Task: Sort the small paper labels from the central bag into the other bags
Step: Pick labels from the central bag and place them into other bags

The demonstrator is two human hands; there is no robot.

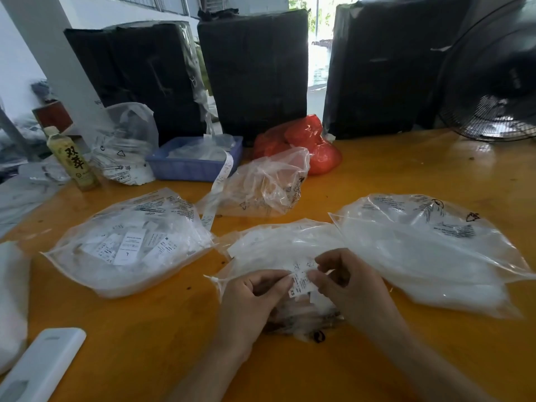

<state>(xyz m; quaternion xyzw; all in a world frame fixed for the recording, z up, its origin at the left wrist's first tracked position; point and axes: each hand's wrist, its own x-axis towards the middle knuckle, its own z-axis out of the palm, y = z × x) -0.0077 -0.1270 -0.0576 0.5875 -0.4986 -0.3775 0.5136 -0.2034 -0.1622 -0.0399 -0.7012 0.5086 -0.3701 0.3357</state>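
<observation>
Orange wooden surface (pixel 162 338) carries several clear plastic bags. Central bag (pixel 278 250) sits at 6 o'clock, full of small white paper labels, mouth toward the person. Left hand (pixel 252 300) and right hand (pixel 345 285) meet over that bag, both pinching one label (pixel 301 284) between thumb and fingertips; label reads "XS" and is held just above the bag's near part. Remaining fingers of both hands curled loosely.

Left bag (pixel 127 245) at 9 o'clock, holds labels marked "L" and "M" showing through the plastic. Right bag (pixel 429 250) at 3 o'clock, white contents, print on its far side, its edge touching the central bag. Far bag (pixel 266 184) at 12 o'clock, crumpled, with a label strip (pixel 217 187) trailing from the blue tray (pixel 194 163) at 11 o'clock down past it. Red bag (pixel 301 143) behind the far bag. Green bottle (pixel 72 161) at 10 o'clock beside another clear bag (pixel 124 143). White remote (pixel 40 367) at 7 o'clock. Black wrapped bundles (pixel 252 74) along the far edge; fan (pixel 493 88) at 2 o'clock.
</observation>
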